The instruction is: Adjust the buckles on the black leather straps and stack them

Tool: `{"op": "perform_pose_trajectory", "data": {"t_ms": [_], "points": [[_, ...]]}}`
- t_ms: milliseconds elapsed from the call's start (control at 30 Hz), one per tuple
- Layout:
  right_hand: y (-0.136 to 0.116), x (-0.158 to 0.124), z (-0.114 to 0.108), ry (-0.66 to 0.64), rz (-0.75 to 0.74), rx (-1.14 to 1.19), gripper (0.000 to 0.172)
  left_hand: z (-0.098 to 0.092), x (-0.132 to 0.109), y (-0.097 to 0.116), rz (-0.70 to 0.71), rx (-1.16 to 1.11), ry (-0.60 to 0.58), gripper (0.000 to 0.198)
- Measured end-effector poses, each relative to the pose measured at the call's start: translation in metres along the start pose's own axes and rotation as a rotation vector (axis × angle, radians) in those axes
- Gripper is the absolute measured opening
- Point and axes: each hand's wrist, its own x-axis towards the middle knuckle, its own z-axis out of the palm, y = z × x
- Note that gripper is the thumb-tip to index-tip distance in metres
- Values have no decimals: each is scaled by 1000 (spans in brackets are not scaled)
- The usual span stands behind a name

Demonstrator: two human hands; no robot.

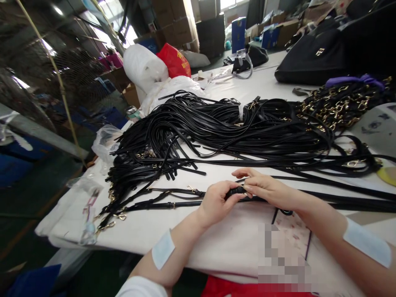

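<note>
My left hand (216, 201) is closed around a short, dark, ridged part of a black strap (234, 192). Against the right end of that part, my right hand (267, 187) pinches with thumb and forefinger, its other fingers partly lifted. What exactly lies between those fingertips is too small to make out, though it adjoins the strap. Black straps with gold clasps (191, 189) lie flat beside my left hand. Just beyond both hands spreads a big tangled pile of long black straps (198, 119).
A cluster of gold-clasped straps (340, 105) sits at the right, below a black handbag (312, 57). Farther back on the white table (173, 231) are a white roll (144, 68) and a red bag (173, 61). Clear plastic (107, 144) hangs at the left edge.
</note>
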Motion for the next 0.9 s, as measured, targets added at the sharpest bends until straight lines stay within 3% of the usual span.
{"op": "perform_pose_trajectory", "data": {"t_ms": [233,433,600,900], "points": [[3,-2,9,88,-25,-132,38,6,-1,-3,37,111,-25,20],[0,-1,-2,302,-25,-112,25,5,1,-5,-90,-11,127,17],[-5,1,3,276,-66,-13,20,7,1,-5,-151,-96,102,16],[-6,1,8,334,-22,-291,18,11,4,-6,-152,-110,85,18]]}}
